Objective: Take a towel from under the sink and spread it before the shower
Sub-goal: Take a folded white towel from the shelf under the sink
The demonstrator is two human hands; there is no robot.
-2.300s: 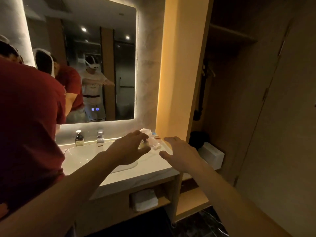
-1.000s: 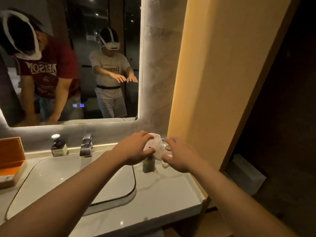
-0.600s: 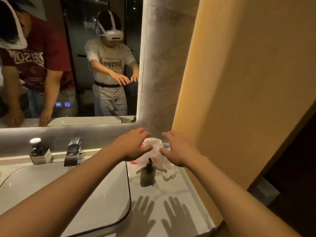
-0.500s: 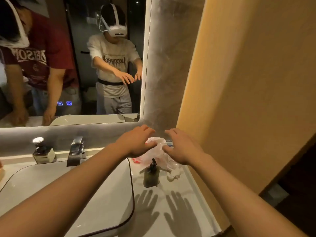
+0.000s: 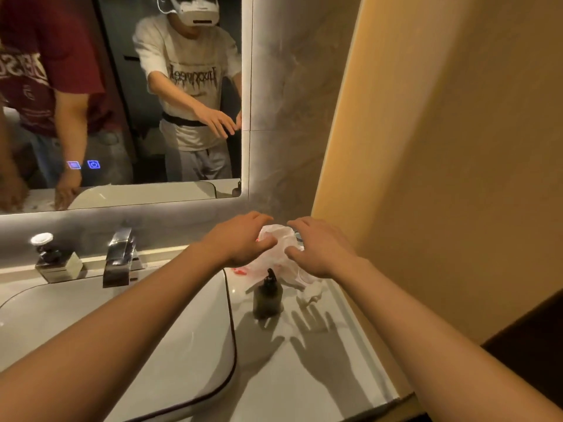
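My left hand (image 5: 240, 239) and my right hand (image 5: 320, 248) are stretched out side by side above the back right corner of the white counter (image 5: 320, 376), palms down, fingers relaxed and holding nothing. Their shadows fall on the counter below. The white sink basin (image 5: 122, 330) lies to the left under my left forearm. No towel shows in this view, and the shelf under the sink is out of frame.
A crumpled white plastic bag (image 5: 280, 254) lies just beyond my hands, with a dark pump bottle (image 5: 268, 296) in front of it. A chrome faucet (image 5: 120, 257) and a small dispenser (image 5: 56, 260) stand at the basin's back. The mirror (image 5: 122, 102) reflects me and another person. A yellow wall panel (image 5: 441, 147) bounds the right.
The view has moved closer to the counter and tilted down, so the under-sink shelf with its white towel dropped out of frame. Both hands stay outstretched over the counter corner.
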